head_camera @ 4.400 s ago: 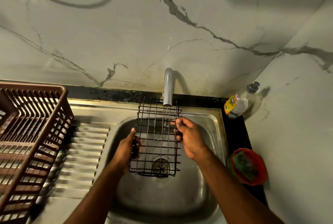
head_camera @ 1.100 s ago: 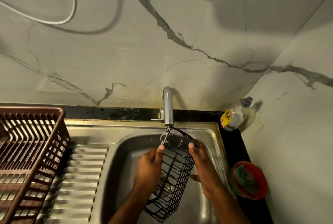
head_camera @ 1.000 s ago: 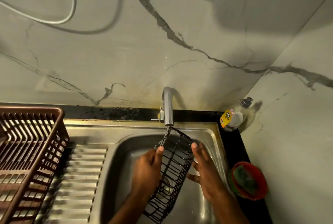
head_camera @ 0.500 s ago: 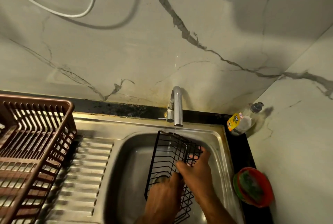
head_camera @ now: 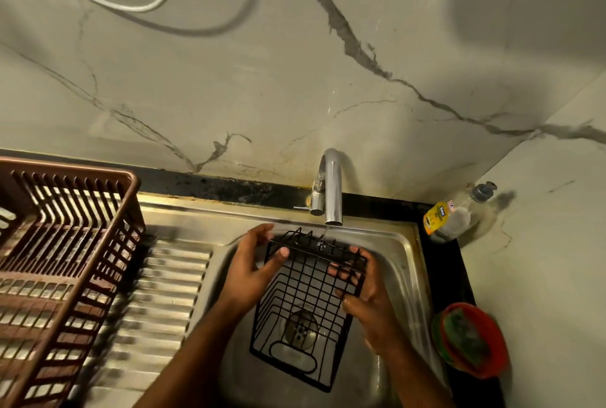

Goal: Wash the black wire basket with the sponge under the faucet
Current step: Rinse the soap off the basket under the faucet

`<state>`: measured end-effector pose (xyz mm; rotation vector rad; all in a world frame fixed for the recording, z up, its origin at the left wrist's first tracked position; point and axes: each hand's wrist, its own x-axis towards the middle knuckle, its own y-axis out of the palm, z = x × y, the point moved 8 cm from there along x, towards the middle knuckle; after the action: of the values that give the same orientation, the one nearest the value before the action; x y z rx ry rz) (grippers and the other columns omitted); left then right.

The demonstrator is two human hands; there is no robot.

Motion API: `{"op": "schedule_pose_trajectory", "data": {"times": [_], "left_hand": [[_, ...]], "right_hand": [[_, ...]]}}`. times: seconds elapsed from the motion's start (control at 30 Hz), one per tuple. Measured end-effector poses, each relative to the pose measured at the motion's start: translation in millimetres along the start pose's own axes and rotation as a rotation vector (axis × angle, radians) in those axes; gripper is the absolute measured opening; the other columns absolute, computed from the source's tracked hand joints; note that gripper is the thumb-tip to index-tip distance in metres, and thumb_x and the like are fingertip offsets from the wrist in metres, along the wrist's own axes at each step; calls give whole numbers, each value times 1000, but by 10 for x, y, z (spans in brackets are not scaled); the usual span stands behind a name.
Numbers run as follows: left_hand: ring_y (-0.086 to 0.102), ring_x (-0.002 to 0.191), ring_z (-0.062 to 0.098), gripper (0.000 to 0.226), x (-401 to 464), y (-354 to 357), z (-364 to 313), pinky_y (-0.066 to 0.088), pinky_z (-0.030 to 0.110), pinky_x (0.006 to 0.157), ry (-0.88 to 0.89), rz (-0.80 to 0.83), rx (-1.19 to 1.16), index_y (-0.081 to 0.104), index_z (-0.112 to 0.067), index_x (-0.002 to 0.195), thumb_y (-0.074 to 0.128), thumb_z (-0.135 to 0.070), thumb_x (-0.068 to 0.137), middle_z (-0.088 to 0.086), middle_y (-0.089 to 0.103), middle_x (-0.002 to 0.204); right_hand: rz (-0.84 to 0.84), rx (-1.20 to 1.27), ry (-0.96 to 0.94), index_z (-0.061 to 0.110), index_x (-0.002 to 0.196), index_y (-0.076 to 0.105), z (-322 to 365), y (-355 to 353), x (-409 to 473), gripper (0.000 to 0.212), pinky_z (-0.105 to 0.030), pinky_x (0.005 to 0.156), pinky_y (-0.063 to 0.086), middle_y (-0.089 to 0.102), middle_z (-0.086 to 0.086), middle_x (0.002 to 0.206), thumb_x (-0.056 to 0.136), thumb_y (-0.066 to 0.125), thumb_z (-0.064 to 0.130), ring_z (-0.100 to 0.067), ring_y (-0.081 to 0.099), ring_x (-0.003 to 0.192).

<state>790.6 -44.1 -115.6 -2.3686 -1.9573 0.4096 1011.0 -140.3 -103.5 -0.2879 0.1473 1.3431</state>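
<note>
Both hands, left point(head_camera: 251, 271) & right point(head_camera: 362, 296), clamp the basket point(head_camera: 305, 306) under the faucet point(head_camera: 333, 191); wet wire could slip. Sponge sits at 3 o'clock.

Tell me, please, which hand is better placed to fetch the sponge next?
Probably the right hand: the sponge sits in the red bowl on its side of the sink, while the left hand can hold the wire basket.

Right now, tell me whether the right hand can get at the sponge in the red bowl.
Probably yes, but not yet. The right hand grips the basket over the sink. The sponge lies uncovered in the red bowl just to that hand's right, with nothing between them. It must let go first.
</note>
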Motion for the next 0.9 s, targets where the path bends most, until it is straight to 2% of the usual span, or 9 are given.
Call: {"op": "schedule_pose_trajectory", "data": {"times": [0.07,0.2,0.27,0.37,0.43,0.57,0.67,0.8,0.9], "left_hand": [[58,132,14,69,44,155,24,46,45,112,-77,208,-160,50,-39,146,75,-46,82,-6,63,141],[68,108,16,58,38,287,-124,51,35,92,-63,299,-219,58,-24,134,67,-14,78,-1,74,114],[68,107,19,58,18,282,-127,52,35,88,-51,236,-199,59,-25,131,65,-9,76,3,73,113],[67,112,19,65,-50,289,-194,57,37,86,-31,151,-127,57,-39,129,64,4,81,-3,70,119],[66,109,11,71,-107,306,-326,59,32,83,5,108,-3,53,-48,124,65,9,82,-12,68,113],[58,108,-2,75,-200,400,-590,53,25,91,101,82,252,44,-48,128,77,-3,78,-22,60,114],[52,120,9,75,-218,554,-753,48,33,101,192,132,491,45,-39,138,79,-31,72,-14,61,126],[49,126,18,82,-150,831,-894,43,47,109,278,244,707,40,-34,146,69,-54,73,-7,62,134],[46,133,23,85,-106,1007,-961,38,52,114,344,347,847,34,-32,151,71,-49,76,-3,58,141]], "right_hand": [[18,79,-2,31,146,38,-10,16,72,87,-47,83,55,56,2,139,68,54,-4,-21,58,126],[-14,167,20,26,150,38,-49,7,206,91,-55,87,47,50,-6,147,66,50,-5,-26,56,129],[-58,157,52,34,150,40,-67,-4,276,89,-45,87,52,51,-1,148,70,51,-4,-20,58,126],[-196,-10,43,36,151,38,16,-92,288,81,-17,71,56,54,2,145,87,59,-9,-6,62,110],[-340,-187,-40,31,154,33,139,-208,199,83,-9,75,51,55,2,142,87,67,-3,-9,60,116],[-504,-626,-335,19,154,35,528,-269,-96,87,-28,104,42,46,-6,150,79,78,8,-20,41,139],[-334,-871,-483,23,150,42,725,-58,-140,77,-38,110,40,48,0,150,81,76,21,-19,42,137],[-166,-892,-296,29,144,51,690,-21,-33,62,-33,101,49,50,4,146,86,72,26,-18,55,125],[-173,-928,-169,30,116,69,636,-161,66,30,-26,82,49,68,7,118,87,66,23,-16,65,102]]}}
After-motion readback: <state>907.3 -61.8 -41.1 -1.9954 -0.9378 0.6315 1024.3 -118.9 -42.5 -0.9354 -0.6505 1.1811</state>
